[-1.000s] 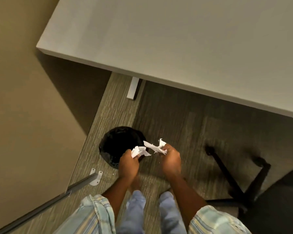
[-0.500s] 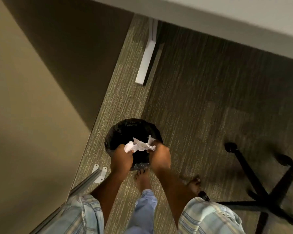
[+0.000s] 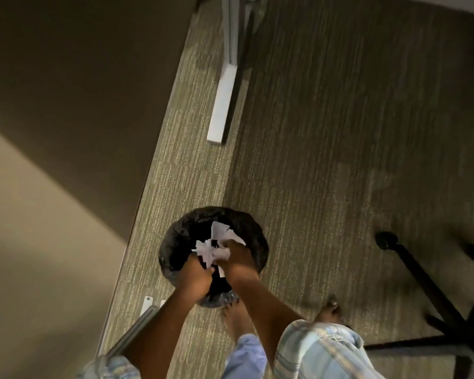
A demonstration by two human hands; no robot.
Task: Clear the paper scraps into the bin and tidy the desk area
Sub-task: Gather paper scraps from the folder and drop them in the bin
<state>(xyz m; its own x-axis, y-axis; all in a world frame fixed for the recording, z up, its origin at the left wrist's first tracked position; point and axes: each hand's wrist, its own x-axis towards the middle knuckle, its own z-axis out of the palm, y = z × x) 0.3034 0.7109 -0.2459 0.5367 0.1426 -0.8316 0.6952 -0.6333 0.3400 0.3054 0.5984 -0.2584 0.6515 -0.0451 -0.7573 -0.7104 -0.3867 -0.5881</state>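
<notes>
— Over the round black bin (image 3: 175, 242) on the ribbed grey-green carpet (image 3: 312, 160), what do the hands hold?

— Torn white paper scraps (image 3: 212, 248), thin and jagged-edged, bunched above the bin's dark mouth. The left hand (image 3: 196, 280) sits at the near edge of the bin, fingers curled tight on the lower pieces. The right hand (image 3: 237, 258), just beside it and a little farther across the opening, pinches the upper pieces, one of which juts up as a flat, pointed flap.

— Have the scraps dropped inside?

— They sit gripped between both hands, directly above the opening; whether any lie at the bottom cannot be told, the interior being black.

— And the bin itself?

— Circular, lined with a crinkled, glossy dark bag that bulges over the rim on the near side.

— What surrounds it?

— Beyond the bin, a pale, flat rectangular desk foot (image 3: 220, 105) stretches away along the carpet. To the bin's right stands a black chair base (image 3: 422, 296) with slim spokes and a rounded caster. A smooth beige wall (image 3: 39, 242) runs on the left. Nearer than the bin, bare feet and plaid sleeves (image 3: 318, 348) show.
</notes>
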